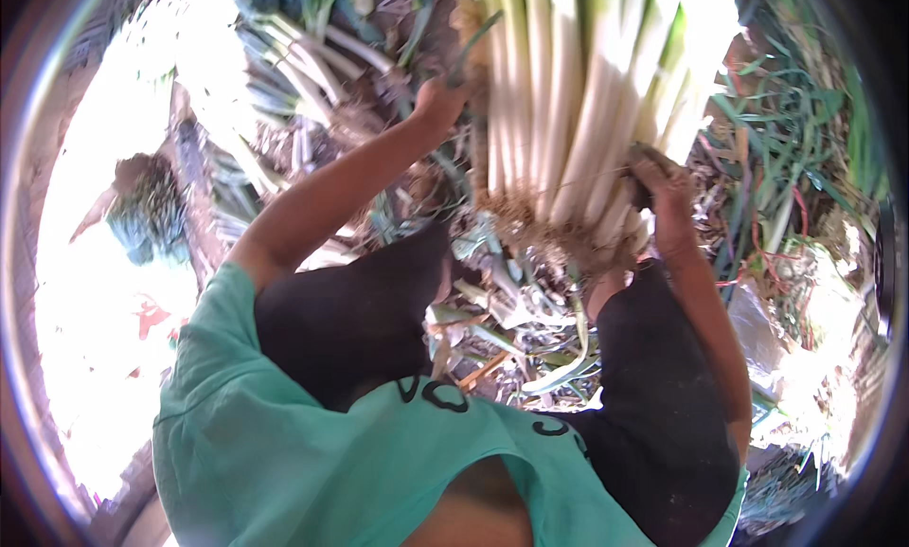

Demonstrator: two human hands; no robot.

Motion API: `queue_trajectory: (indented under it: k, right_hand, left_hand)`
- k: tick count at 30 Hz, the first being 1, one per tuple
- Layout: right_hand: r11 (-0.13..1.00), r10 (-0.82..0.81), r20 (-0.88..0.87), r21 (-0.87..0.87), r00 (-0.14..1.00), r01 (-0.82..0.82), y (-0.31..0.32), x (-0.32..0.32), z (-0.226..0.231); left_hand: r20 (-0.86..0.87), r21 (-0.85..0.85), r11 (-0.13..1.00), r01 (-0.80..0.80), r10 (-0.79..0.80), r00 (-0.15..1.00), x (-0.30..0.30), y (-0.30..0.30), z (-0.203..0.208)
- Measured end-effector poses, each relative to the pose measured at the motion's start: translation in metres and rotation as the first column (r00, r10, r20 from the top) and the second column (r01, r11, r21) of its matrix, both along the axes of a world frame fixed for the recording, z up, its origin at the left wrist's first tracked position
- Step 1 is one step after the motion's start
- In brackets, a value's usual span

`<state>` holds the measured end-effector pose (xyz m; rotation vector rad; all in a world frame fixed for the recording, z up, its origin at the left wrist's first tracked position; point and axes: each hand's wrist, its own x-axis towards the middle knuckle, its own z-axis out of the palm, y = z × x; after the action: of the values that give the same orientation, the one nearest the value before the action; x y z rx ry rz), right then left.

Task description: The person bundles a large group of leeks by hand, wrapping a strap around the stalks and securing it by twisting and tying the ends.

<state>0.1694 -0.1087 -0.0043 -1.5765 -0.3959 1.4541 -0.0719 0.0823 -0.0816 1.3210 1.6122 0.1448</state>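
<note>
A big bunch of long green onions (pixel 544 102) stands in front of me, white stalks side by side, with the brown roots (pixel 568 239) toward me. At its lower right edge, my right hand (pixel 663 178) is closed against the outer stalks, a dark patch showing at the fingers. My left hand (pixel 441 102) is closed beside the bunch's upper left edge. From it rises a thin dark green strip (pixel 480 40); whether it is a leaf or a tie, I cannot tell. Glare washes out the bunch's upper right.
Loose green onions (pixel 308 69) lie in a pile at the upper left. Leaf scraps (pixel 516 310) cover the ground between my knees. Green leaves with red strings (pixel 781 159) heap up on the right. A bundle of green tops (pixel 151 215) sits at the far left in bright sun.
</note>
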Motion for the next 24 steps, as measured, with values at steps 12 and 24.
queue_trajectory:
  k: [12,24]
  right_hand:
    - [0.995,0.087,-0.104,0.065,0.991,-0.080,-0.003,0.014,-0.011]
    - [0.997,0.046,-0.022,0.060,0.999,-0.044,-0.004,0.013,-0.004]
  left_hand:
    - [0.238,0.454,0.622,0.637,-0.774,0.586,0.028,-0.048,0.083]
    - [0.206,0.566,0.823,0.054,-0.204,0.957,0.004,-0.001,0.060]
